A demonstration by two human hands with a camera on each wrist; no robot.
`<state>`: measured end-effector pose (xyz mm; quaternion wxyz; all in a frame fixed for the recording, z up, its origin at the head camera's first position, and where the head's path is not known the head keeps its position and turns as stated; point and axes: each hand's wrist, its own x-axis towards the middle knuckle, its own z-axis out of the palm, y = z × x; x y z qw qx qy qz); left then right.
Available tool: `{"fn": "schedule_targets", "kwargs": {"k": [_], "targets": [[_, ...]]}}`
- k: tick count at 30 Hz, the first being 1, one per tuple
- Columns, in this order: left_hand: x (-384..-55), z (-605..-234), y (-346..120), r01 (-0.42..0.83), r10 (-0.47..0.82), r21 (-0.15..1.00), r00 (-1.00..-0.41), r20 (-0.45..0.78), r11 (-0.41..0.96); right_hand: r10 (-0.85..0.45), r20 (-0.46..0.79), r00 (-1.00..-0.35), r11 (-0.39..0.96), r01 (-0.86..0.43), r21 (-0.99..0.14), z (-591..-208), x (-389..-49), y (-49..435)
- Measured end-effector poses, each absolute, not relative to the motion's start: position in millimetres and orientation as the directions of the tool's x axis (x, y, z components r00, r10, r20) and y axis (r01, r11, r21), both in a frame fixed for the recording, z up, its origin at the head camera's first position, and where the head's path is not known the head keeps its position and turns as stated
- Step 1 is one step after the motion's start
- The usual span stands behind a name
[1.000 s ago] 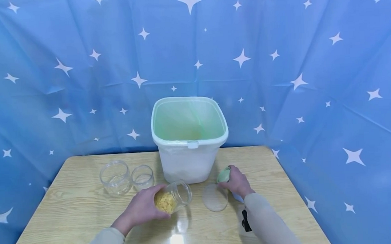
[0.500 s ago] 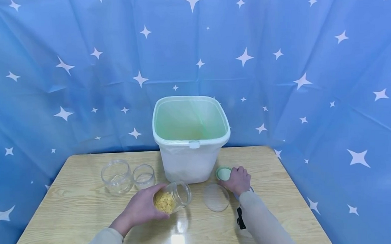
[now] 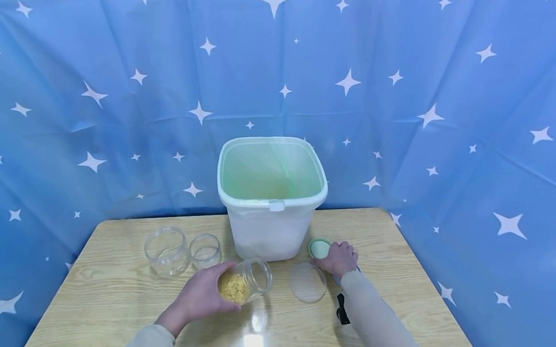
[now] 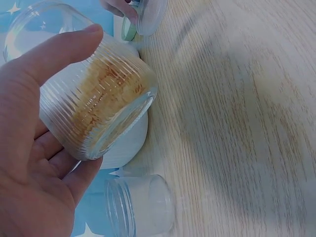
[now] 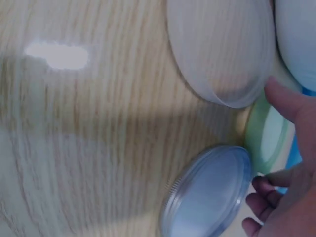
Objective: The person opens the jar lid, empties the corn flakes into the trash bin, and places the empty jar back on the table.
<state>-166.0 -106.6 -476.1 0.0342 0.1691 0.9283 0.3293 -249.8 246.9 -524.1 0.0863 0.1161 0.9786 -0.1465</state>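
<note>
My left hand [image 3: 203, 296] grips a ribbed clear glass jar [image 4: 106, 91] that lies tilted, its mouth towards the right. Small yellow pieces [image 3: 234, 288] sit inside it. On the right, my right hand [image 3: 338, 259] is over the table beside a round green-rimmed lid [image 3: 319, 249]. In the right wrist view, thumb and fingers are spread apart around that lid [image 5: 270, 133], which lies flat; contact is hard to tell. A bluish round lid [image 5: 207, 195] lies below the fingers, mostly hidden by the hand in the head view. Left of the hand lies a clear round lid [image 3: 308, 282].
A white bin [image 3: 271, 230] with a pale green inside stands open at the back middle of the wooden table [image 3: 102, 300]. Left of it are a wide clear jar [image 3: 166, 256] and a smaller clear jar [image 3: 205, 253]. A blue starry curtain [image 3: 163, 95] hangs behind.
The green lid was tilted in the right hand and now lies flat on the table. The right hand has drawn slightly back from it. The left hand and jar have stayed put.
</note>
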Motion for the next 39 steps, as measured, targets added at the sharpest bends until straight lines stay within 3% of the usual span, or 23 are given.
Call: {"fn": "schedule_targets", "kwargs": {"k": [10, 16, 31, 39], "targets": [[-168.1, -471.5, -112.5, 0.27, 0.32, 0.637, -0.947, 0.039, 0.722, 0.151, -0.151, -0.977, 0.942, 0.189, -0.277, -483.0, -247.0, 263.9], [-170.1, -464.7, -120.8, 0.242, 0.297, 0.631, -0.955, 0.018, 0.737, 0.099, -0.095, -0.991, 0.933, 0.126, -0.338, -448.9, -244.9, 267.0], [-171.5, -430.2, -156.3, 0.309, 0.325, 0.579, -0.942, 0.08, 0.755, -0.087, -0.084, -0.993, 0.869, -0.034, -0.493, -377.9, -240.5, 259.6], [-183.7, -412.6, -182.9, 0.321, 0.319, 0.546, -0.942, 0.103, 0.774, -0.123, -0.125, -0.984, 0.826, -0.032, -0.563, -359.7, -236.5, 261.0]]}}
